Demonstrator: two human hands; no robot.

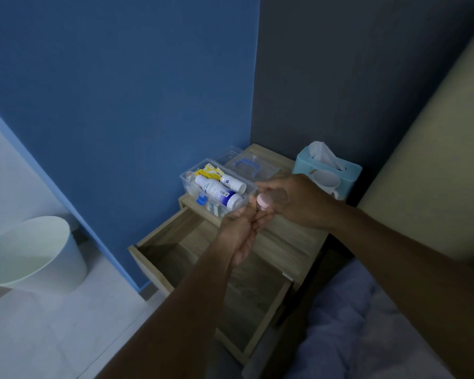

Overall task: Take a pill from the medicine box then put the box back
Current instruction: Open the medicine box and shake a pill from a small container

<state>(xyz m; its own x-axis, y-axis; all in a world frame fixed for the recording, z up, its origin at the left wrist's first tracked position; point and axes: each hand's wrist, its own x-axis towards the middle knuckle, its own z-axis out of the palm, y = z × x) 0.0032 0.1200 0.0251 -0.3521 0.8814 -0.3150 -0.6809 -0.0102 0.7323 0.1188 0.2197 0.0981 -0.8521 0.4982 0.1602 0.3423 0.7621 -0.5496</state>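
A clear plastic medicine box (187,178) stands open on the wooden nightstand (293,236), holding white bottles, yellow packets and other small items. Its clear lid (246,165) with a blue handle lies behind it. My right hand (298,203) grips a small bottle with a pink cap (263,201), tilted on its side just right of the box. My left hand (241,231) is under the bottle's mouth, palm up, fingers cupped and touching the right hand. I see no pill in the palm.
The nightstand's drawer (148,258) is pulled out below my hands. A teal tissue box (329,173) stands at the back right. A white bin (33,253) is on the floor at left. Bedding (367,324) lies at lower right.
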